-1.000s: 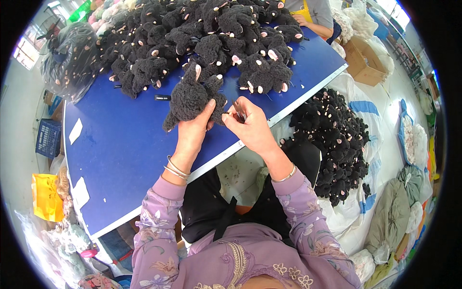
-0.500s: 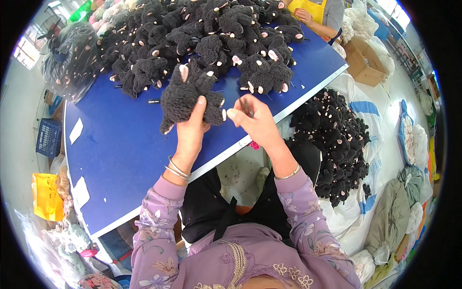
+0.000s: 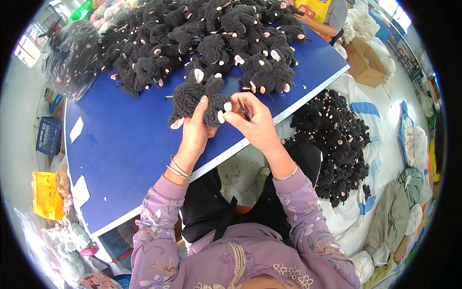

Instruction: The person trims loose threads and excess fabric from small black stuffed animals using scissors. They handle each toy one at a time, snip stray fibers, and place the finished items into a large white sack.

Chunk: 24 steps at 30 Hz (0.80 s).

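Observation:
My left hand point(image 3: 196, 126) is closed round a black curly plush toy point(image 3: 186, 100) with pale pink ears and light paw tips, raised just over the blue table point(image 3: 139, 159). From the right, my right hand point(image 3: 255, 118) meets the toy's paws, its thumb and forefinger at a light paw tip. Tucked in that same hand is a small dark pair of thread snips point(image 3: 246, 111), partly covered by the fingers. Beyond the held toy lies a large heap of similar black plush toys point(image 3: 211, 48).
More black toys point(image 3: 332, 149) fill a white sack point(image 3: 358, 212) right of the table. A clear bag of toys point(image 3: 72, 62) stands at the far left, near a blue crate point(image 3: 48, 137). An open carton point(image 3: 365, 62) and a person in a yellow apron point(image 3: 315, 12) are at the far right.
The plush toy has turned and shifted slightly right in my left hand. My right fingers have come onto its paw. At the far right, the other person's hand and apron have shifted.

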Available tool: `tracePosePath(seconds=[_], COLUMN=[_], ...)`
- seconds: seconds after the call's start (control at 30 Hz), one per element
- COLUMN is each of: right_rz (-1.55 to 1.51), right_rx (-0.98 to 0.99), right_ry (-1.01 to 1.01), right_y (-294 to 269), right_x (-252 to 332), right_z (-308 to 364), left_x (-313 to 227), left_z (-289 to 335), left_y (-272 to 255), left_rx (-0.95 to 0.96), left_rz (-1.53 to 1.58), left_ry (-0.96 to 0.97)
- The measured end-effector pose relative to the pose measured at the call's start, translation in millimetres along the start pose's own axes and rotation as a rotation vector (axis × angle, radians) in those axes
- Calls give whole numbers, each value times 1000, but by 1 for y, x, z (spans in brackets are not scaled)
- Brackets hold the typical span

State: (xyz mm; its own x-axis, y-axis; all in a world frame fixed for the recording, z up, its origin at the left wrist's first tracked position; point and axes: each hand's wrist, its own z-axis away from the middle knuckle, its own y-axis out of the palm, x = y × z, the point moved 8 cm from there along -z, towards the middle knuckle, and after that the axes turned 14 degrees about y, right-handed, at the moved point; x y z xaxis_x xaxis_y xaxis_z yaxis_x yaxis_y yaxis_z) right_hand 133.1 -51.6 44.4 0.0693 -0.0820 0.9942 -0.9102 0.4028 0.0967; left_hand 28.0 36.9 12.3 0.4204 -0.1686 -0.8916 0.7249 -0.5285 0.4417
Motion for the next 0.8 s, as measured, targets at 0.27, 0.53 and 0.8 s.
tracePosePath(seconds=[0.27,0.53,0.8], right_rz=[39,-363,-327], right_rx=[17,-215,-102], right_ry=[90,220,345], right_y=[-9,-41,-34], right_x=[-9,-32,-41], right_z=[-5,-14,-13], left_x=[23,8,-3], left_z=[10,-9,-4], left_y=[5,-1,3], left_rx=[268,181,198], left_rz=[-237,60,-262], left_ry=[-173,-67,213])
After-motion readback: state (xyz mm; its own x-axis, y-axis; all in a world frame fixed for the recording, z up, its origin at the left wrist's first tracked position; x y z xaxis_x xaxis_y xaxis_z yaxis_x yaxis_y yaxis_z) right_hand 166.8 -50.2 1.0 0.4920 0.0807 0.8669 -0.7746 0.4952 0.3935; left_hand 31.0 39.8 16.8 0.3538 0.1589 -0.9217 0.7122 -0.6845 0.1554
